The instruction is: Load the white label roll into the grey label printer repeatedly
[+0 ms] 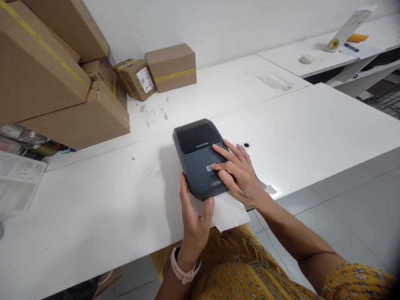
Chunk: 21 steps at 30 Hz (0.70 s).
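Note:
A dark grey device (200, 179) with a glossy black panel lies at the middle of the white table, tilted a little. My left hand (196, 218) holds its near left corner, the thumb at the near edge and the fingers along the side. On top of the device, my right hand (239, 173) rests with its fingers spread, one fingertip on the small light-coloured button (208, 168). White paper (229, 212) sticks out from the device's near edge and hangs past the table edge.
Cardboard boxes (106, 110) are stacked at the left, with two smaller boxes (171, 68) by the wall. Plastic-wrapped items (21, 179) lie far left. A round white object (307, 59), a pen (351, 47) and papers are at the far right. The table's front edge (337, 170) runs close to me.

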Each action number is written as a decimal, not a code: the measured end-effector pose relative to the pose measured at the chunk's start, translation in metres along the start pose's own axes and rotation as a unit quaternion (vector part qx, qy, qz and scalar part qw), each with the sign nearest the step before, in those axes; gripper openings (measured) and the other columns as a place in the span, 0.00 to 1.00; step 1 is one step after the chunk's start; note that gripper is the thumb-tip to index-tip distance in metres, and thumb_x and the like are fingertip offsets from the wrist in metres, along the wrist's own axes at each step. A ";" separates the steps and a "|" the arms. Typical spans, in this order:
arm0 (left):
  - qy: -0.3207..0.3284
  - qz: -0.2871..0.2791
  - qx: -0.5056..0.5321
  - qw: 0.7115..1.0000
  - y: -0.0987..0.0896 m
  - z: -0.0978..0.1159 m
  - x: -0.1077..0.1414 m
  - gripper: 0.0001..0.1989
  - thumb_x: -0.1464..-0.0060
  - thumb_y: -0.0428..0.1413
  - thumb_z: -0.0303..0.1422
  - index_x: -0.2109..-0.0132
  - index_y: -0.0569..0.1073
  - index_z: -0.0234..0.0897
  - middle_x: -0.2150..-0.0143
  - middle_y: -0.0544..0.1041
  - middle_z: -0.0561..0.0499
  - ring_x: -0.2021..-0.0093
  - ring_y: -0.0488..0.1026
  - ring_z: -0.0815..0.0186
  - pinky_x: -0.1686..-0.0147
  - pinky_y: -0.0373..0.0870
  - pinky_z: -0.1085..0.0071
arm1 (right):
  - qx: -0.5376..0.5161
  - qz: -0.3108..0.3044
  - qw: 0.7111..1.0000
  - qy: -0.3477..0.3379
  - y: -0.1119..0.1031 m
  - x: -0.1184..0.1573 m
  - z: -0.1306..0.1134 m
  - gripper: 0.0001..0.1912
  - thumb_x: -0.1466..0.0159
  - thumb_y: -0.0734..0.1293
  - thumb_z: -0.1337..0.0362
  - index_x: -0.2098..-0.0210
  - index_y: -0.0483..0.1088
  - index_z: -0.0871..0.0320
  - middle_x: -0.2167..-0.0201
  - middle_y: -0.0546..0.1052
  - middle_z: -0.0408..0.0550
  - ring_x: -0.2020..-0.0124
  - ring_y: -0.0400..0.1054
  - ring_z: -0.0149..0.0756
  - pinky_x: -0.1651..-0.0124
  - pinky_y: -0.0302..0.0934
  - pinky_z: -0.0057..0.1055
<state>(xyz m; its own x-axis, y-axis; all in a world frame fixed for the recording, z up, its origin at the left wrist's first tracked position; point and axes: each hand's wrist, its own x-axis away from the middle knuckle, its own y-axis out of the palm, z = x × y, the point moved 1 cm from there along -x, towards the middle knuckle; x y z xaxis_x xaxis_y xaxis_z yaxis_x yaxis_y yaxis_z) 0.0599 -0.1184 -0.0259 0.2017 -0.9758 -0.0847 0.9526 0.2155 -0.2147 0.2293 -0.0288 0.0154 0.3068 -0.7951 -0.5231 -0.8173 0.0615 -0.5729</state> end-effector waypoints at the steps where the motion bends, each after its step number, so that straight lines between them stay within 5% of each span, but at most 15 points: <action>1: -0.006 0.004 0.018 1.000 0.001 -0.001 -0.001 0.42 0.34 0.57 0.45 0.22 0.45 0.49 0.20 0.48 0.43 0.22 0.52 0.50 0.29 0.64 0.56 | -0.025 0.018 0.999 0.008 0.002 0.001 -0.002 0.13 0.26 0.61 0.58 0.53 0.77 0.44 0.32 0.71 0.39 0.23 0.52 0.48 0.24 0.44 0.66; 5: -0.028 0.014 0.090 0.995 0.005 -0.002 -0.006 0.39 0.32 0.54 0.46 0.23 0.48 0.46 0.20 0.51 0.41 0.23 0.56 0.53 0.29 0.64 0.59 | -0.132 0.114 0.981 0.084 0.015 0.005 -0.004 0.10 0.27 0.63 0.57 0.57 0.78 0.45 0.35 0.74 0.42 0.26 0.58 0.49 0.26 0.52 0.63; 8: -0.022 0.020 0.104 0.994 0.009 -0.003 -0.009 0.40 0.33 0.56 0.46 0.23 0.47 0.46 0.20 0.50 0.42 0.23 0.55 0.53 0.28 0.62 0.59 | -0.223 0.173 0.943 0.175 0.025 0.013 0.005 0.15 0.31 0.68 0.51 0.46 0.74 0.42 0.31 0.69 0.45 0.29 0.62 0.51 0.29 0.58 0.61; 12: -0.013 0.030 0.099 0.995 0.014 -0.010 -0.009 0.43 0.34 0.57 0.47 0.22 0.45 0.47 0.19 0.48 0.43 0.21 0.51 0.54 0.26 0.57 0.59 | -0.277 0.123 0.934 0.187 0.029 0.026 0.020 0.31 0.31 0.64 0.42 0.31 0.61 0.40 0.26 0.62 0.46 0.25 0.55 0.50 0.25 0.51 0.59; 21: 0.012 0.051 0.060 0.997 0.007 -0.023 -0.008 0.40 0.33 0.53 0.52 0.22 0.48 0.49 0.18 0.39 0.47 0.19 0.38 0.51 0.24 0.48 0.51 | -0.240 0.084 0.951 0.177 0.022 0.031 0.030 0.32 0.28 0.52 0.37 0.29 0.60 0.35 0.25 0.60 0.38 0.23 0.50 0.50 0.22 0.43 0.59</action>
<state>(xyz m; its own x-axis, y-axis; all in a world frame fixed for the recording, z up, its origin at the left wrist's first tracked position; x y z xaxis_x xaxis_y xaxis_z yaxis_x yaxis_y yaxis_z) 0.0599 -0.1083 -0.0490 0.2940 -0.9478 -0.1232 0.9483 0.3054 -0.0866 0.2354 -0.0340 -0.0322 0.0387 -0.9571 -0.2872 -0.9948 -0.0100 -0.1009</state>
